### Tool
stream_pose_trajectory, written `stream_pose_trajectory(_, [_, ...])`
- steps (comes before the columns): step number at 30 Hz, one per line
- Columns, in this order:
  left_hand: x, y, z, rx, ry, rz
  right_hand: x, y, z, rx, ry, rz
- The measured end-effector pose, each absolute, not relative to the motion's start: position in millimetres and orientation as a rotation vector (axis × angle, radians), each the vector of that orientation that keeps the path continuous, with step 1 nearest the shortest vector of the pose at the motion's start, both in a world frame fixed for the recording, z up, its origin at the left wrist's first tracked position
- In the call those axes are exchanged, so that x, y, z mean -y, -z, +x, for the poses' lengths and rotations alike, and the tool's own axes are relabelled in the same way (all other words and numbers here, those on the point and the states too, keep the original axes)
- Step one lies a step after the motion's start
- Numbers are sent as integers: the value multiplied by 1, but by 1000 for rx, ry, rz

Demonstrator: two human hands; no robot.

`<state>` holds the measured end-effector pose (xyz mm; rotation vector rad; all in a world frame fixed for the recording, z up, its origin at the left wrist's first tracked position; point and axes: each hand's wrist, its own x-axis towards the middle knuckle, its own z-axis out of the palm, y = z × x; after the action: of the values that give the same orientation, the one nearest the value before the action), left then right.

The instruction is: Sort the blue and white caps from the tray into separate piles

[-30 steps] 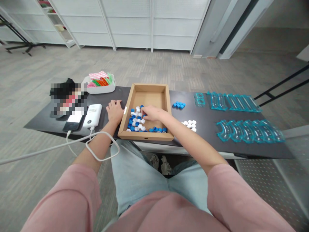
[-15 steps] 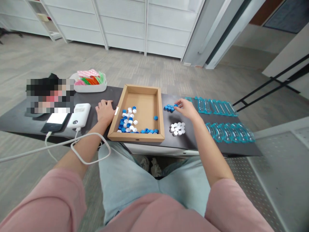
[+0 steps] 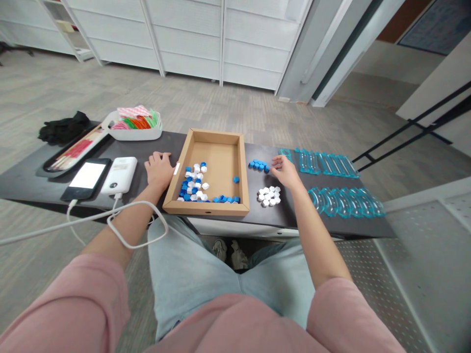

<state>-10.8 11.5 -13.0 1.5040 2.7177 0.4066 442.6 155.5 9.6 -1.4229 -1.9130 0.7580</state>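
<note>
A shallow cardboard box [image 3: 221, 139] stands on the black table [image 3: 33, 179] and holds several small blue and white hexagon pieces [image 3: 194, 184] along its left and near sides. To its right lie a small cluster of blue pieces [image 3: 258, 165] and a cluster of white pieces [image 3: 269, 195]. My right hand [image 3: 284, 171] hovers just right of the blue cluster, fingers loosely spread and nothing in them. My left hand [image 3: 159, 167] lies flat on the table against the box's left wall.
Two rows of clear teal curved parts [image 3: 327, 163] fill the table's right end. At the left are a lit phone [image 3: 87, 177], a white power bank [image 3: 120, 174] with cables, a dark tray [image 3: 75, 149], black gloves [image 3: 62, 128] and a white tub of coloured items [image 3: 136, 123].
My right hand left the box, carried a blue piece to the blue cluster, set it down and drew back slightly. The left hand stayed put. The camera shifted right.
</note>
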Motion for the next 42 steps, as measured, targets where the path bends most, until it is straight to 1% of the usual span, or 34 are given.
stream_pose_trajectory(4, [-11,12,-10,-2713,-412,1507,-139,-30,406,2114,-703,-1196])
stream_pose_trajectory(6, [-10,10,-9,-2715,-408,1505,-126,-42,377,2346,-667,-1020])
stream_pose_trajectory(8, [-10,8,-8,-2715,-398,1500,-114,-52,348,2614,-562,-887])
stream_pose_trajectory(10, [-9,6,-7,-2714,-389,1498,-107,-56,323,2843,-386,-863])
stream_pose_trajectory(13, [-9,5,-6,-2709,-380,1508,-104,-54,301,3053,-125,-944])
stream_pose_trajectory(17, [-9,7,-6,-2721,-374,1516,-110,-44,292,3145,19,-962])
stream_pose_trajectory(21, [-10,9,-8,-2718,-380,1513,-111,-40,289,3117,-20,-941])
stream_pose_trajectory(25, [-10,9,-9,-2702,-399,1495,-111,-50,288,3192,-41,-870])
stream_pose_trajectory(29, [-11,9,-9,-2692,-417,1484,-136,-65,310,2971,-328,-846])
stream_pose_trajectory(32, [-12,11,-10,-2694,-413,1496,-171,-66,341,2637,-466,-1004])
stream_pose_trajectory(36, [-12,13,-11,-2695,-421,1502,-210,-49,375,2262,-622,-1311])
stream_pose_trajectory(39, [-12,15,-13,-2688,-434,1516,-223,-32,385,2168,-649,-1462])
stream_pose_trajectory(42, [-12,16,-13,-2700,-440,1527,-227,-19,388,2204,-633,-1542])
